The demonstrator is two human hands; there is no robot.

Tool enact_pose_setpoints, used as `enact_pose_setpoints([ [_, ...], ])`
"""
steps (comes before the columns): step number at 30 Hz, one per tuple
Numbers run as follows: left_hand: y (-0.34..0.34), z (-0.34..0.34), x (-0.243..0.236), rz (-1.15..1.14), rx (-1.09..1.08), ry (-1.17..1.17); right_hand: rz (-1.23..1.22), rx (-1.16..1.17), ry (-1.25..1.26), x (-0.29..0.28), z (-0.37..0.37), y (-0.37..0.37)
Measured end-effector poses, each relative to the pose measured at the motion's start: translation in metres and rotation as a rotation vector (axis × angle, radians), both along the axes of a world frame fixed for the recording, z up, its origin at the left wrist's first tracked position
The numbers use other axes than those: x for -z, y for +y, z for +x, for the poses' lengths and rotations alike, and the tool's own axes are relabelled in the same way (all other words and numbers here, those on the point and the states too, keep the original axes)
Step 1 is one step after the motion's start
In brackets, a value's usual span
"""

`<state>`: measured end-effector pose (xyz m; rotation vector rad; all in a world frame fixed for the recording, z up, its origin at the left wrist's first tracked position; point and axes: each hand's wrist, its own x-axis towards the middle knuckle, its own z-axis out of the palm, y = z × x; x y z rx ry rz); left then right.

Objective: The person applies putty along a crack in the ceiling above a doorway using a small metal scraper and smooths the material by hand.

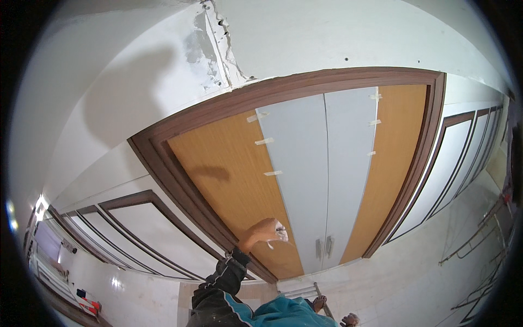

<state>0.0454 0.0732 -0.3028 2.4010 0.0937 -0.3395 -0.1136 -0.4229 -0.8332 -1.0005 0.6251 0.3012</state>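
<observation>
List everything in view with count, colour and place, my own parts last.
Door frame: one, brown, centre
Wood-look panels: two, orange-tan, inside frame, left and right
Doors: two, pale grey, between those panels
Handles: two, silvery, low on doors
Tape strips: six, cream, doors' outer edges
Trimmed panels: several, white and brown, both sides
Wall: white, top
Ladder: one, grey, bottom centre
White scrap: one, left hand
Sleeve: one, black, bottom
Left hand: one, bare, before left wood-look panel

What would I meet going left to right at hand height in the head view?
Brown-framed white panel, frame's left side, left hand, whitish crumpled thing, left grey door, right grey door, right wood-coloured panel, frame's right side.
</observation>
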Motion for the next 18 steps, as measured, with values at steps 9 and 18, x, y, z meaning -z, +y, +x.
enact_pose_setpoints([
  [9, 0.013, -0.026, -0.145, -0.441, -0.193, -0.461, -0.027, -0.005, -0.012, -0.001, -0.003, 0.005],
  [18, 0.000, -0.028, -0.282, -0.370, -0.174, -1.221, -0.092, -0.027, -0.065, -0.002, 0.003, -0.001],
])
